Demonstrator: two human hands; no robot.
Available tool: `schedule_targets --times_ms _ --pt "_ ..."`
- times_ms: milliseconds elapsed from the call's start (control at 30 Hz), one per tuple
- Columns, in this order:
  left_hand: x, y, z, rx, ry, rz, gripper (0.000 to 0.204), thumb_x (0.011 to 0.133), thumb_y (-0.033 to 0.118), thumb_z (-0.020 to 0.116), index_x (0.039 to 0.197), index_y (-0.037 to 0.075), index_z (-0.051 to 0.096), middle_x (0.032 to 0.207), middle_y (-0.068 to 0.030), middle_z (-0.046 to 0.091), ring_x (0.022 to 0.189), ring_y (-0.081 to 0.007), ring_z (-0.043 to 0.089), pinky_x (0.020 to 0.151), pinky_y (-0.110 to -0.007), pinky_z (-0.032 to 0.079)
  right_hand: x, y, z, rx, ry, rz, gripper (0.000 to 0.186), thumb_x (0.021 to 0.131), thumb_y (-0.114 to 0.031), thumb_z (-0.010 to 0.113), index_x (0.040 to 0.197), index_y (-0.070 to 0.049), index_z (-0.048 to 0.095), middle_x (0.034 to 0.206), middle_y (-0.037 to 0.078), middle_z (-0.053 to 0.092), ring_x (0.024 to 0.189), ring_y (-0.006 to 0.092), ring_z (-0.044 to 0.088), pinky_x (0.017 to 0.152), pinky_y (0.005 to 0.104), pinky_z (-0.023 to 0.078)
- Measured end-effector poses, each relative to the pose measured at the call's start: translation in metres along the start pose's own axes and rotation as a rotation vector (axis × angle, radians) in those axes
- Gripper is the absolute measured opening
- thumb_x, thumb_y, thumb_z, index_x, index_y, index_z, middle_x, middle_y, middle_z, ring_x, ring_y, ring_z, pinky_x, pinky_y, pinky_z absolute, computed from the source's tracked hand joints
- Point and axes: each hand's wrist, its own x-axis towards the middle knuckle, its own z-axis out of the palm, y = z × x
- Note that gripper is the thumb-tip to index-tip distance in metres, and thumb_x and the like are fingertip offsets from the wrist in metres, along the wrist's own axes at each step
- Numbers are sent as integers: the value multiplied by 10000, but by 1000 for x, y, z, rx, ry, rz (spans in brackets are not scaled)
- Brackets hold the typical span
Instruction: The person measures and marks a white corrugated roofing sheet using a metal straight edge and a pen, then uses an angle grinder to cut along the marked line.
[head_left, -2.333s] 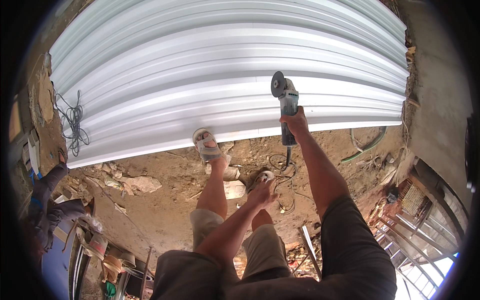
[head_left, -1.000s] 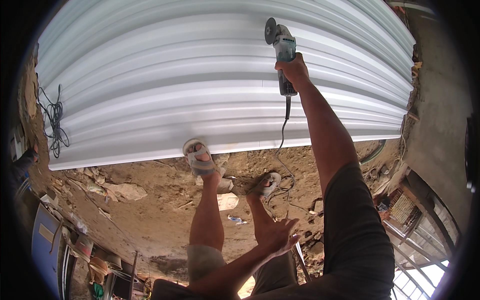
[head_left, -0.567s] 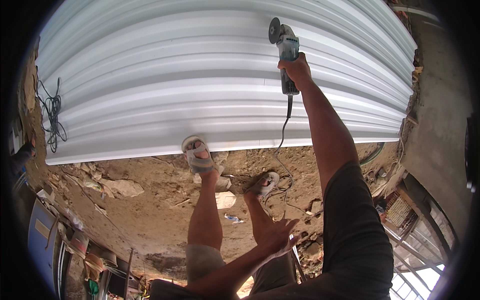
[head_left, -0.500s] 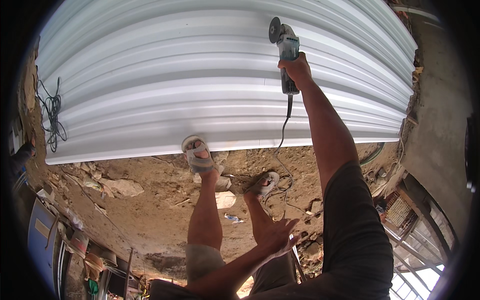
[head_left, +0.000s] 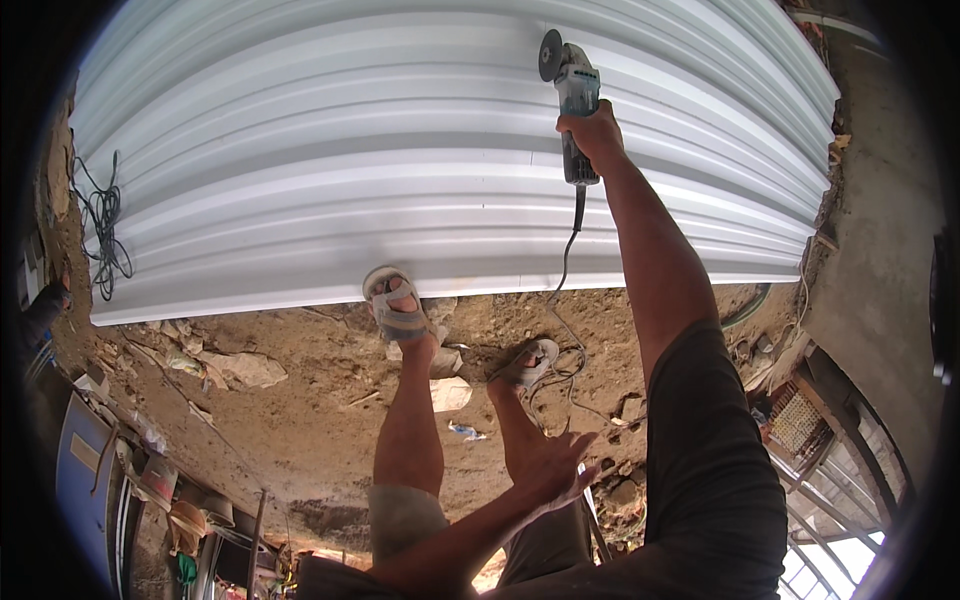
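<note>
My right hand (head_left: 597, 135) is wrapped around the body of an angle grinder (head_left: 577, 95), held out over a white corrugated metal sheet (head_left: 330, 120). The grinder's round disc (head_left: 550, 56) points away and to the left. From its rear end a dark power cord (head_left: 567, 262) hangs down toward the dirt. Low in front of me, by my right leg, my left hand (head_left: 552, 468) holds nothing, its fingers stretched apart. My left sandalled foot (head_left: 396, 302) rests on the sheet's near edge; whether the disc touches the metal I cannot tell.
My other sandalled foot (head_left: 524, 365) stands on the dirt ground (head_left: 300, 420) beside loops of cord. A coiled dark cable (head_left: 106, 225) lies on the sheet's left end. Broken stones (head_left: 245, 368) are scattered nearby. A concrete surface (head_left: 870, 260) lies at right, and a blue panel (head_left: 82, 470) at lower left.
The view has shifted very slightly. My right hand and the grinder stay nearly in place over the sheet, and my left hand remains low with its fingers spread.
</note>
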Motion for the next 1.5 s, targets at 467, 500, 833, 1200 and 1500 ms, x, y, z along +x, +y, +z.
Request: schedule_targets --times_ms 467,500,833,1200,1500 --pt "4 8 -8 -17 -40 -87 577 951 371 647 1422 83 477 1322 -215 575 1244 -383 553 1031 -475 456 0 -1 -1 -28 -9 -2 731 604 -294 792 1205 10 508 1024 191 661 890 320 673 770 436 551" --pt "5 7 -8 -20 -34 -86 578 952 372 645 1423 83 476 1323 -215 575 1246 -384 552 1033 -475 455 1 0 -1 -26 -12 -3 731 604 -295 792 1205 8 508 1025 190 661 894 319 673 773 436 551" --pt "6 9 -8 -21 -41 -95 575 953 369 648 1412 65 482 1308 -229 582 1218 -392 572 1023 -477 461 -1 -2 0 -46 4 -10 718 605 -288 786 1201 0 507 1030 190 665 896 318 678 780 435 554" --pt "5 6 -7 -27 -17 -100 568 944 358 662 1403 71 491 1292 -216 589 1202 -390 582 1007 -471 471 6 3 7 -22 -4 -1 716 610 -263 787 1205 14 502 996 177 658 852 295 669 740 436 553" --pt "4 7 -10 -36 -33 -108 558 950 353 655 1402 70 492 1310 -216 580 1213 -387 577 1014 -473 466 5 1 7 -7 -14 23 724 604 -257 789 1212 13 501 1008 179 652 863 293 667 729 437 551"
